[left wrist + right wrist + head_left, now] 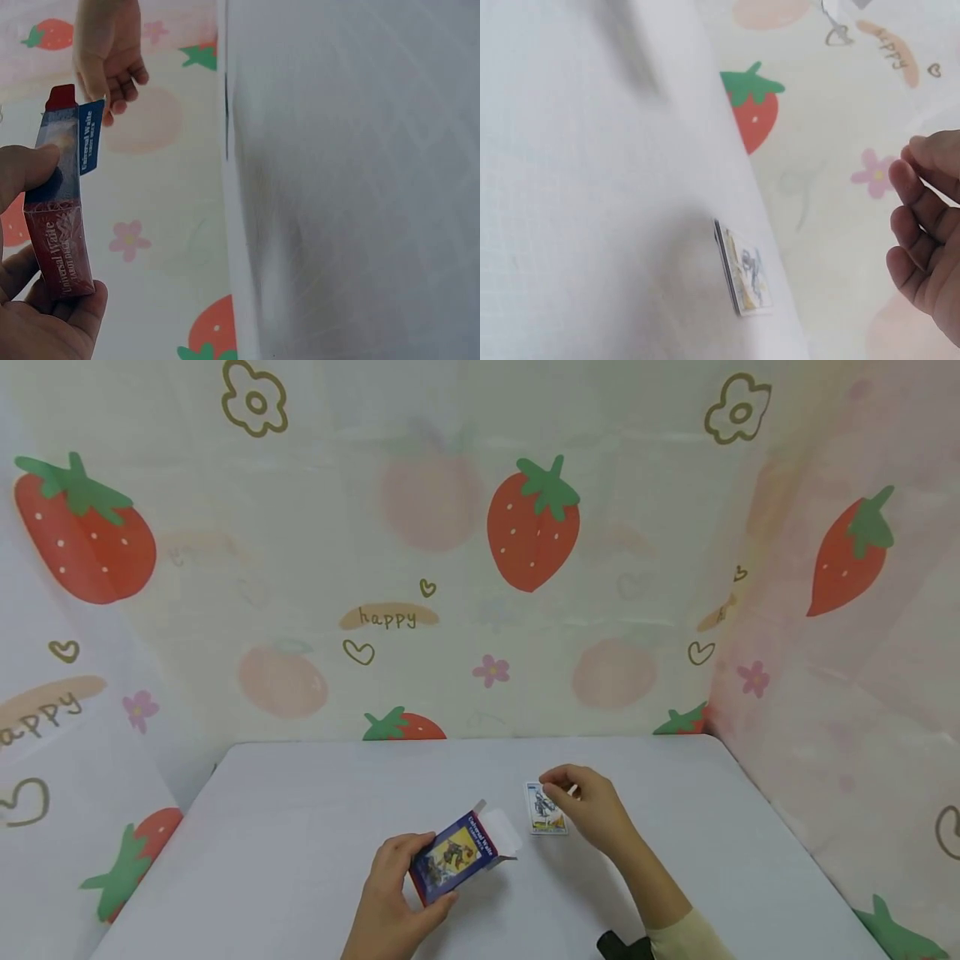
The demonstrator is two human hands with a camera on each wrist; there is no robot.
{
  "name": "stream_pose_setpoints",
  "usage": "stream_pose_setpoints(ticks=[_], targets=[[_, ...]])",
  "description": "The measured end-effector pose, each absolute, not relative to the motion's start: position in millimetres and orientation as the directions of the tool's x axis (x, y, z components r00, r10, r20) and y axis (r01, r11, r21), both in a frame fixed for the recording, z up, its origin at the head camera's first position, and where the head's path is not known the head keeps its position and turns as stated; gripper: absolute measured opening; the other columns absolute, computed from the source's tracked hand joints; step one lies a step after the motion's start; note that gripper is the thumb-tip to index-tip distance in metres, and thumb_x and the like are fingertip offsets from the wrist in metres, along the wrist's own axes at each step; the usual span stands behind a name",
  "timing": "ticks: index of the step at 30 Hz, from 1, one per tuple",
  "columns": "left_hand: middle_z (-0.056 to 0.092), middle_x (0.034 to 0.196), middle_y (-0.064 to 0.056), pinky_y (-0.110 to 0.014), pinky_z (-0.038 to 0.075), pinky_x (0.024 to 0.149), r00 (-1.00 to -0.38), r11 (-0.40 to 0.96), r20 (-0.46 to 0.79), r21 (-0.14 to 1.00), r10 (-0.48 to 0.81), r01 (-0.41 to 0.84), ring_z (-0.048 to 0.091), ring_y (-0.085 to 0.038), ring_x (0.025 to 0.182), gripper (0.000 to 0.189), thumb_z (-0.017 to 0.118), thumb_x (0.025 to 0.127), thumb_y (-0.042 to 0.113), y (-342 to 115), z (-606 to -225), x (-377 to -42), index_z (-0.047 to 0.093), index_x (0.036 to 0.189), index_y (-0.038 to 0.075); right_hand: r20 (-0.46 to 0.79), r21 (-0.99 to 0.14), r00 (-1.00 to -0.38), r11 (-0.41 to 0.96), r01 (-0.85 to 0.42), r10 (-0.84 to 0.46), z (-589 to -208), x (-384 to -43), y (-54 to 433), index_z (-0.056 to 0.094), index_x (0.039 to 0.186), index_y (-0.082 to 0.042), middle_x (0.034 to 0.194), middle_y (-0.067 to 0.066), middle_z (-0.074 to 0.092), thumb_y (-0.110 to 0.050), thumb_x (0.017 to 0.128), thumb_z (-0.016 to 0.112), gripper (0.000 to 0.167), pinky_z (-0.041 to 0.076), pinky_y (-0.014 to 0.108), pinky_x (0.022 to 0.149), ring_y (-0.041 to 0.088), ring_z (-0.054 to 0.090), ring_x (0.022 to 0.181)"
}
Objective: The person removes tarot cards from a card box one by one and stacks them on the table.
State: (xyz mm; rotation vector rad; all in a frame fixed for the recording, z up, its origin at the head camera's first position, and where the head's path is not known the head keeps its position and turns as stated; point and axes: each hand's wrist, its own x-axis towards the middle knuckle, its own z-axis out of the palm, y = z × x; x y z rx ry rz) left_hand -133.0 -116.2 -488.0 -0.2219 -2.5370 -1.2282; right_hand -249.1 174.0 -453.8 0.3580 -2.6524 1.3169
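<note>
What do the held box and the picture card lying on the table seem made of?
The box looks like thin, glossy printed cardboard, given its folded flaps and sheen. The card is probably stiff paper: flat, straight-edged, printed; its finish is unclear.

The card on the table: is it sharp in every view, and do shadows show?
Head view: card fairly clear, soft shadows on the table; right wrist view: card pale and blurred, broad shadow beside it; left wrist view: no card visible.
</note>
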Motion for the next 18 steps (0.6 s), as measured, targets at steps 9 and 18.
stream_pose_setpoints(ticks=[9, 18], targets=[[0.054, 0.131, 0.007, -0.039, 0.054, 0.1, -0.943, 0.614, 0.334, 0.742, 0.007, 0.267, 0.05, -0.008, 0.117, 0.074, 0.094, 0.073, 0.024, -114.0, -486.6, -131.1, 0.059, 0.138, 0.019, 0.278, -0.765, -0.949, 0.562, -0.313, -0.151, -450.2, -227.2, 171.2, 0.076, 0.105, -0.019, 0.097, -0.009, 0.069, -0.023, 0.096, 0.073, 0.01, 0.05, 0.034, 0.086, 0.015, 0.058, 0.093], [0.054, 0.131, 0.007, -0.04, 0.054, 0.1, -0.929, 0.621, 0.371, 0.728, -0.001, 0.29, 0.051, -0.008, 0.118, 0.075, 0.096, 0.071, 0.025, -113.7, -487.7, -130.1, 0.06, 0.137, 0.016, 0.338, -0.757, -0.916, 0.516, -0.401, -0.215, -450.0, -208.9, 167.5, 0.076, 0.106, -0.019, 0.096, -0.014, 0.07, -0.022, 0.096, 0.073, 0.011, 0.052, 0.034, 0.085, 0.01, 0.061, 0.092]])
